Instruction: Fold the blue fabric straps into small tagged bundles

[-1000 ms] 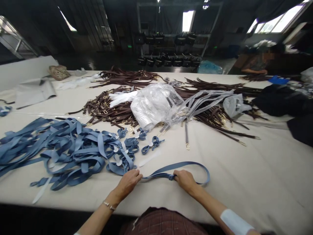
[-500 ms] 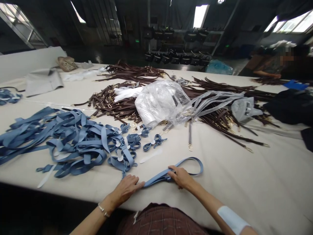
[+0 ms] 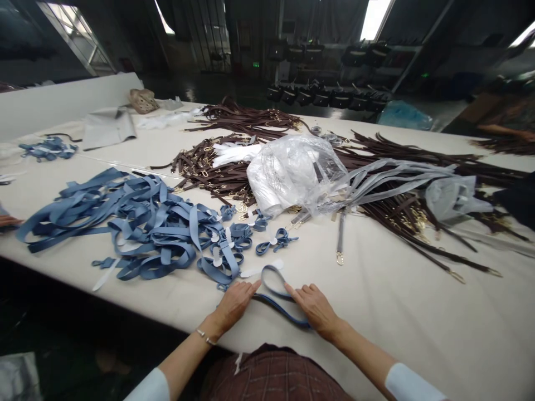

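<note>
Left hand (image 3: 238, 302), right hand (image 3: 315, 307) on blue strap (image 3: 281, 307), table edge (image 3: 142, 306) near, tabletop (image 3: 418, 312) rightward

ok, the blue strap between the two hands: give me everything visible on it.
The blue strap is narrow and flat, and looks like woven webbing, darker along the nearer run. It is folded: a small open loop curves up on the far side, while another length slants down toward the right. The left hand touches it at one side, the right hand at the other, above the table. Its ends are hidden.
</note>
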`<state>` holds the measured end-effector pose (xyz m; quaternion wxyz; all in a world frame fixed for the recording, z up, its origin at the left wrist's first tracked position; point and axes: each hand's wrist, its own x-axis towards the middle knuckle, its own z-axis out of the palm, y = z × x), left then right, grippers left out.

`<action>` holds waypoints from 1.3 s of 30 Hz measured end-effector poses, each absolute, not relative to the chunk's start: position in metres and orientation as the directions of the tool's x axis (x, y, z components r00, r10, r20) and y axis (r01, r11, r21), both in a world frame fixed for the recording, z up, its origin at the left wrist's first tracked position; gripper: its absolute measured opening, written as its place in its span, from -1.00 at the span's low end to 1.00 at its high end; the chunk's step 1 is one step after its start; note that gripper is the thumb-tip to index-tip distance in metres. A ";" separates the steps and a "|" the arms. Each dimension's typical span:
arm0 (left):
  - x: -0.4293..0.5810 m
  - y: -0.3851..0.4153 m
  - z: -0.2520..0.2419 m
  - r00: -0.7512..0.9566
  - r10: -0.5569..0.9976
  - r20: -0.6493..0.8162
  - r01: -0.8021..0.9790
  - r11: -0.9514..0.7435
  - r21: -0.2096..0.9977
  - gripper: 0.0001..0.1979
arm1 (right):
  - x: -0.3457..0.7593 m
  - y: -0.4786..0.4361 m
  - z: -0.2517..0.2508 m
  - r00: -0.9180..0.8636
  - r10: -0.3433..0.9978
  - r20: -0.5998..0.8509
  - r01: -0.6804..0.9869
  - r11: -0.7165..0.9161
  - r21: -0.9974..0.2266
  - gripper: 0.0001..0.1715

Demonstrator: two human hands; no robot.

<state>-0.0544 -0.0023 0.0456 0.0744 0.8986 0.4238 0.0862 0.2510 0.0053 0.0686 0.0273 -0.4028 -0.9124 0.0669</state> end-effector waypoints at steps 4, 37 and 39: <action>-0.049 0.003 0.040 0.586 0.792 0.170 0.757 -0.610 0.236 -0.40 | 0.235 -0.010 0.051 -0.605 0.795 0.035 0.772 0.597 -0.216 -0.26; 0.010 -0.011 0.072 0.390 0.894 0.222 0.861 -0.439 0.255 -0.74 | 0.218 -0.022 0.049 -0.838 0.546 0.024 0.530 0.823 -0.203 -0.94; 0.030 -0.010 0.068 0.478 0.858 0.190 0.805 -0.514 0.296 -0.81 | 0.216 -0.025 0.045 -0.849 0.527 0.044 0.509 0.837 -0.202 -0.89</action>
